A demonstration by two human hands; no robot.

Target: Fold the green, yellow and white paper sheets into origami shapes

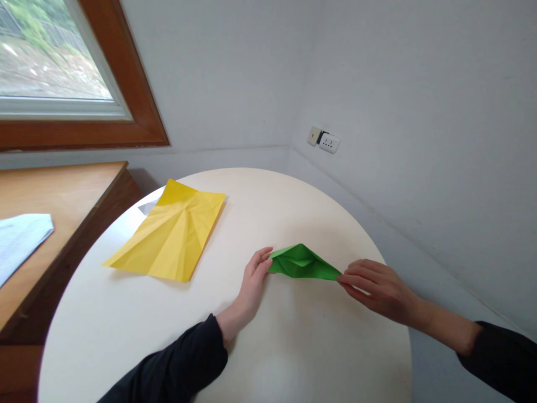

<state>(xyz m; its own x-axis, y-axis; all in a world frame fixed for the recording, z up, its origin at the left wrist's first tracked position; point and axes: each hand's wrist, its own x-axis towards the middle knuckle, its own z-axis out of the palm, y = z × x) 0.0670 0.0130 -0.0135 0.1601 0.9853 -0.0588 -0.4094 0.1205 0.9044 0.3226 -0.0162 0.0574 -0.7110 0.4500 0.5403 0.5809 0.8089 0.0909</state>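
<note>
**Green folded paper pinched at both tips over the round counter**

Cream-white and round, the counter point(293, 364) fills the lower middle of the view and carries everything else; all places below are told from it. Beyond its far edge rise pale grey walls meeting in a corner, with a white wall socket point(328, 142) on the right-hand wall above the counter's far right rim. To the counter's left stands a wooden desk point(62, 196) under a brown-framed window point(126, 84), and a pale blue sheet point(20, 238) lies on that desk.

On the counter's far left part lies a creased yellow paper sheet point(172, 235), flat and unfolded, with a grey scrap peeking from beneath its far corner.

Near the counter's right-centre sits the green folded paper point(302, 263), a pointed, boat-like shape. The left hand point(251, 285), in a dark sleeve, nips its left tip with closed fingertips. The right hand point(380, 288) grips the right tip the same way, by the counter's right rim.
</note>
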